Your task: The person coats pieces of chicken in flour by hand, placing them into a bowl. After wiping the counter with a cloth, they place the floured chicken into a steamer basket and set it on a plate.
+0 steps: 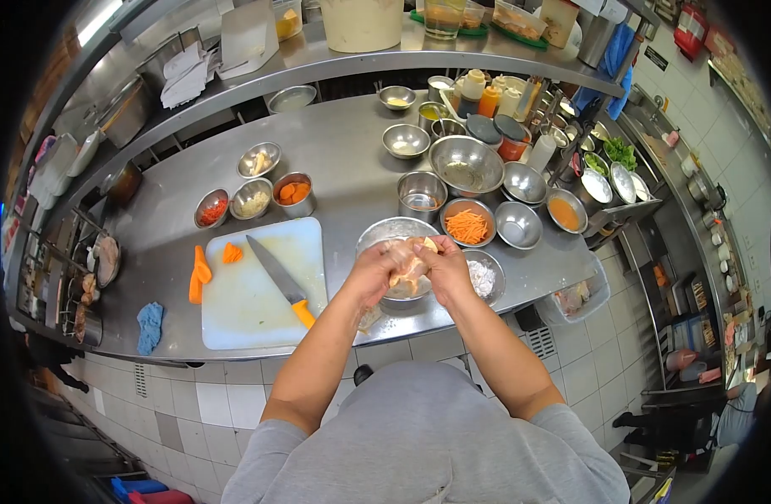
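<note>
My left hand (375,273) and my right hand (445,267) are both closed on a piece of raw chicken (409,261), pale pink with yellowish skin. They hold it over a wide metal bowl (389,227) near the table's front edge. By my right hand stand a bowl of shredded carrot (467,226) and a bowl of white, powdery-looking food (481,278). Left of my left hand lies a white cutting board (234,314), bearing a knife (274,271) with a yellow handle and some carrot pieces (233,253).
Small bowls of chopped food (251,202) stand behind the board. A blue cloth (149,328) lies at left. Metal bowls (467,165) and sauce bottles (489,101) crowd the right side. A steel shelf (318,60) runs above the back. A plastic tub (600,294) sits beyond the front-right edge.
</note>
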Action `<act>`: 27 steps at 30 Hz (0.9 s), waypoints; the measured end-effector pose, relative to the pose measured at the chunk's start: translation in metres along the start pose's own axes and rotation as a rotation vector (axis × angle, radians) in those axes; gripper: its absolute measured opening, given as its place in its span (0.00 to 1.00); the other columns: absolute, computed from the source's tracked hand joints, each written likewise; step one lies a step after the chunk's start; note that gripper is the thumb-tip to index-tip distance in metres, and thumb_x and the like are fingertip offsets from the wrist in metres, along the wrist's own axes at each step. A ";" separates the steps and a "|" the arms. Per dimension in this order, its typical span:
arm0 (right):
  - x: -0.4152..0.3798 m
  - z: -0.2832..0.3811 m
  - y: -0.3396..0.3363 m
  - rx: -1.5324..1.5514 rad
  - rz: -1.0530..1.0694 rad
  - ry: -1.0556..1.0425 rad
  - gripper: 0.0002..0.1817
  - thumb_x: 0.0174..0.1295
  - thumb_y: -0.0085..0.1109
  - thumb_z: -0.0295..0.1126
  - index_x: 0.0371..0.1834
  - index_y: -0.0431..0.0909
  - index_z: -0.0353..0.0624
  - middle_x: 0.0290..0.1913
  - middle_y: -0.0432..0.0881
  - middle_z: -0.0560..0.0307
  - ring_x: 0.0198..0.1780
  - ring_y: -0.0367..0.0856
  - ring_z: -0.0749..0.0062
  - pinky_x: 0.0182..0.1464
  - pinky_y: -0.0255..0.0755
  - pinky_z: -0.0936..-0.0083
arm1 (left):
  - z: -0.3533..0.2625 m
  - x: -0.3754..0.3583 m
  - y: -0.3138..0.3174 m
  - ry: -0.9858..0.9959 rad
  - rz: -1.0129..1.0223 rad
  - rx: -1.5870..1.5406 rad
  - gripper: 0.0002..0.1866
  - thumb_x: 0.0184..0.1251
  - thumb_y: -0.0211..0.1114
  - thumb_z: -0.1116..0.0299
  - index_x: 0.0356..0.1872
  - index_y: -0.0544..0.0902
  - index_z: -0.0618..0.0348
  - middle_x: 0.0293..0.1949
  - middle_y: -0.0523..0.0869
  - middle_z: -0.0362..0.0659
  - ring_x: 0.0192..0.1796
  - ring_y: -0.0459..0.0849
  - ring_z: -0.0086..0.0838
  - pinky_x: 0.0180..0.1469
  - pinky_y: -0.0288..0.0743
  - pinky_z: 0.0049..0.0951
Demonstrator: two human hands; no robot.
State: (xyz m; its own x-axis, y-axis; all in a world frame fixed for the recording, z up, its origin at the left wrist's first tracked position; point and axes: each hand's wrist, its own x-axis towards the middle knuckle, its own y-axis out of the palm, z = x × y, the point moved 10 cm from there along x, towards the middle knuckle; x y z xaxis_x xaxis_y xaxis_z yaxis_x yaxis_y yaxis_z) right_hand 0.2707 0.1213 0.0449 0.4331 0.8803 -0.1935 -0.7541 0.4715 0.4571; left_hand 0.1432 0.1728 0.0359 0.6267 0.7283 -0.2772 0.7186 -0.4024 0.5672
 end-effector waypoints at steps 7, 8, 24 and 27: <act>0.024 -0.025 -0.038 0.021 0.048 0.114 0.10 0.69 0.66 0.32 0.44 0.76 0.38 0.38 0.82 0.58 0.34 0.80 0.78 0.37 0.77 0.80 | 0.000 0.002 -0.009 0.029 -0.001 0.316 0.18 0.65 0.68 0.80 0.56 0.78 0.68 0.48 0.86 0.48 0.47 0.88 0.32 0.51 0.84 0.30; 0.026 -0.030 -0.041 -0.002 0.095 0.137 0.11 0.70 0.65 0.33 0.47 0.77 0.38 0.39 0.82 0.59 0.36 0.80 0.78 0.38 0.76 0.80 | -0.001 0.002 -0.009 0.025 0.004 0.318 0.18 0.65 0.68 0.80 0.56 0.78 0.68 0.48 0.86 0.48 0.47 0.88 0.32 0.51 0.84 0.30; -0.006 -0.022 -0.002 -0.347 0.410 0.195 0.17 0.53 0.77 0.23 0.34 0.73 0.47 0.36 0.80 0.68 0.37 0.76 0.84 0.38 0.70 0.84 | -0.035 0.007 0.044 0.058 0.337 0.937 0.23 0.51 0.76 0.78 0.52 0.83 0.65 0.43 0.88 0.41 0.43 0.84 0.22 0.48 0.80 0.25; 0.004 -0.017 -0.016 -0.503 0.289 0.088 0.19 0.50 0.80 0.26 0.30 0.72 0.47 0.31 0.77 0.69 0.33 0.73 0.84 0.36 0.69 0.82 | -0.035 0.015 0.043 0.055 0.267 1.050 0.22 0.47 0.78 0.76 0.47 0.85 0.65 0.39 0.88 0.41 0.38 0.83 0.22 0.42 0.79 0.26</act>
State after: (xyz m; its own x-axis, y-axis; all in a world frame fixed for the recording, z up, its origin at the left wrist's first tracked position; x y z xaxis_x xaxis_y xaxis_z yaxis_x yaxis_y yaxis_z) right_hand 0.2758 0.1181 0.0225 0.1491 0.9677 -0.2032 -0.9864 0.1598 0.0376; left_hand 0.1726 0.1855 0.0830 0.8056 0.5599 -0.1935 0.4766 -0.8066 -0.3496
